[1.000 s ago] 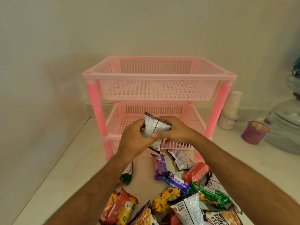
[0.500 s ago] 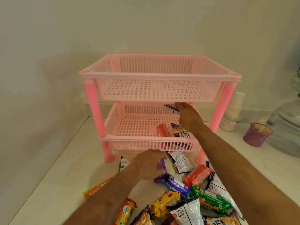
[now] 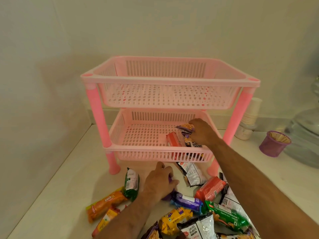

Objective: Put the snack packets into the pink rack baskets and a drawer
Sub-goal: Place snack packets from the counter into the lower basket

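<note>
Two pink baskets are stacking into one rack [image 3: 170, 107] that is standing at the far middle of the pale counter [image 3: 57, 185], against the wall. The upper basket [image 3: 165, 83] is showing only its perforated floor. The lower basket [image 3: 155, 150] is holding a red packet [image 3: 173, 143] and a dark peanut packet [image 3: 194, 144], both lying toward its right end, the peanut packet just right of the red one.

The right hand [image 3: 202, 133] is reaching into the right side of the lower basket, its fingers curling around a purple-edged nut packet [image 3: 185, 128]. That packet is sticking out to the left of the fingers, just above the peanut packet, and whether it is touching the basket floor cannot be told.

The left hand [image 3: 159, 181] is lying palm down on the counter in front of the rack, fingers bending over a purple packet [image 3: 170, 195]. Only slivers of purple are peeking out beside the fingers and under the hand's near edge, so most of that packet is hidden beneath the palm.

A loose heap of packets is spreading across the near counter: a green packet [image 3: 131, 183] and an orange packet [image 3: 105, 203] left of the left hand, a blue-purple packet [image 3: 187, 202], a red-orange packet [image 3: 210, 188] and a white-backed packet [image 3: 189, 173] to its right.

At the far right, a purple cup of wooden sticks [image 3: 274, 144] is standing near a stack of paper cups [image 3: 251, 112].
</note>
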